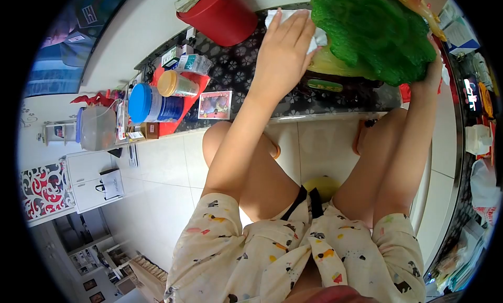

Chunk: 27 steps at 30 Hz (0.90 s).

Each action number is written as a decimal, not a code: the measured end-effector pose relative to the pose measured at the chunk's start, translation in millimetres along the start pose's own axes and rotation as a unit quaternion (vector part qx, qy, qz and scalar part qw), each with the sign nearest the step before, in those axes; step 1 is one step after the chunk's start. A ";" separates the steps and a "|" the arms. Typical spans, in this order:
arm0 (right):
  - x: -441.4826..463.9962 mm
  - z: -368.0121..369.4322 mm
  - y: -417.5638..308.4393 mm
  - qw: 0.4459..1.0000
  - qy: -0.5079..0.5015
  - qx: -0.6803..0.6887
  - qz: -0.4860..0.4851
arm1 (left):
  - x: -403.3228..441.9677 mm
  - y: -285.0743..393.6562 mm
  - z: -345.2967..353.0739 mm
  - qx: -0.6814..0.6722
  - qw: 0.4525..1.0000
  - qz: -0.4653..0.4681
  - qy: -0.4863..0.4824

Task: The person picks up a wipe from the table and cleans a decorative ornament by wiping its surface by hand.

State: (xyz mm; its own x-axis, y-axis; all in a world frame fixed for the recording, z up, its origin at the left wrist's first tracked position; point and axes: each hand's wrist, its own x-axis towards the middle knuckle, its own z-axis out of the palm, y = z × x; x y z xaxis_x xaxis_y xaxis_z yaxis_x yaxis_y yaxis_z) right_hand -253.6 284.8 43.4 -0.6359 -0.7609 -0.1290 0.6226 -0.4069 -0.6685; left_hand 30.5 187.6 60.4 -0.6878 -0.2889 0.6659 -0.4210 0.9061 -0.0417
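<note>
Left hand [287, 41] spread flat over white cloth [319, 37], just left of green ornament [372, 35]. Right hand [432, 69] at ornament's right edge, fingers hidden; cannot tell grip.

Two hands [285, 47], one white cloth [318, 40], one green ornament [372, 35], one red bin [222, 17], one blue-lidded jar [157, 104] and one yellow-lidded jar [178, 85] appear.
</note>
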 end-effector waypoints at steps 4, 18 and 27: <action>-1.2 -0.4 -0.1 1.000 0.004 -0.012 -0.004 | -1.6 18.0 5.8 -0.049 0.998 0.033 -0.016; -1.3 -0.1 -2.2 1.000 -0.003 -0.013 0.014 | -19.8 37.8 7.0 0.041 0.995 0.019 -0.084; -5.0 2.5 -0.6 1.000 0.006 -0.010 0.002 | -32.8 47.5 -2.8 -0.007 0.997 0.015 -0.074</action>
State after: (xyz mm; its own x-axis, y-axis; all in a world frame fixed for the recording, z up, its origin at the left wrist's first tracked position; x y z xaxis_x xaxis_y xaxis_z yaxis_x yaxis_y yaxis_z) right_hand -249.6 287.6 46.3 -0.6387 -0.7567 -0.1395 0.6158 -0.3940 -0.6823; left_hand 34.7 241.0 38.8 -0.7805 -0.3031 0.5468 -0.3915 0.9188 -0.0494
